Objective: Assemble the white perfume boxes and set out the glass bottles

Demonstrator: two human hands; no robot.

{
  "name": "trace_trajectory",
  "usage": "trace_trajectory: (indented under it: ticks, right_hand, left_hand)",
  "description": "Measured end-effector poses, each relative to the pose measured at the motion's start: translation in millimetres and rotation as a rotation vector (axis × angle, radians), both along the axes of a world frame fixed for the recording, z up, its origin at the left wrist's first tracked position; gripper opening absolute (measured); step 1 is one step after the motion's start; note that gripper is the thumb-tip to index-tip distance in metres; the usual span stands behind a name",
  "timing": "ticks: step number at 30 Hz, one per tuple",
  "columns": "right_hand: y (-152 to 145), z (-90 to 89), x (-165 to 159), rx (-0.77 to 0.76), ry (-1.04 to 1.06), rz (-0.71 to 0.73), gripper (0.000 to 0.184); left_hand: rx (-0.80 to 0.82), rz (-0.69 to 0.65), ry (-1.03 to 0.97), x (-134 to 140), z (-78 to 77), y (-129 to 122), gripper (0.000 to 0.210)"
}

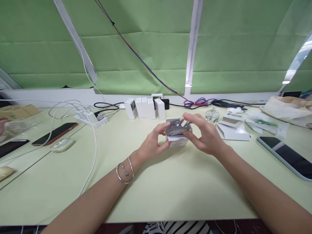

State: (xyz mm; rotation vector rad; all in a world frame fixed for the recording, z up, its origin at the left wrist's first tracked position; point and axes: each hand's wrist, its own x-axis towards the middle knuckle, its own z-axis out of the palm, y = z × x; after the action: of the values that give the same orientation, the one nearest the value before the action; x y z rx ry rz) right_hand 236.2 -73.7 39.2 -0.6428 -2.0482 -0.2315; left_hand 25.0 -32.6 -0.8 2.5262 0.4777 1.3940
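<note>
Right hand is pinching a silver-capped grey-clear glass bottle, left hand is gripping a white cardboard box; bottle's sitting up top, not fully inside.

Bright, soft shadows, wide-angle edge stretching

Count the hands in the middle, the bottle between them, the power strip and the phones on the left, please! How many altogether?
Left hand and right hand: 2
Bottle: 1
Power strip: 1
Black phone and red-edged phone: 2
Total: 6
</note>
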Motion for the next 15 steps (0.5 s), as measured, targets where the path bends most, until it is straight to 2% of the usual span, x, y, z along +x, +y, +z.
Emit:
trace_trajectory:
  ticks: [7, 9, 12, 15]
  right_hand:
    - [3.0, 0.6, 1.3, -0.153, -0.065, 0.052, 0.055]
    - [3.9, 0.1, 2.5, -0.172, -0.106, 0.056, 0.06]
    - [5.6, -2.9, 3.0, -0.164, -0.14, 0.0, 0.071]
    - [8.3, -7.2, 2.6, -0.136, -0.141, -0.052, 0.068]
  left_hand:
    - [-0.065, 0.051, -0.009, 4.4, 5.1, -5.3, 0.055]
    - [-0.092, 0.059, -0.038, 5.4, 4.2, -5.2, 0.051]
    - [-0.114, 0.069, -0.063, 5.5, 3.0, -4.9, 0.048]
    - [-0.112, 0.086, -0.053, 4.6, 3.8, -5.1, 0.048]
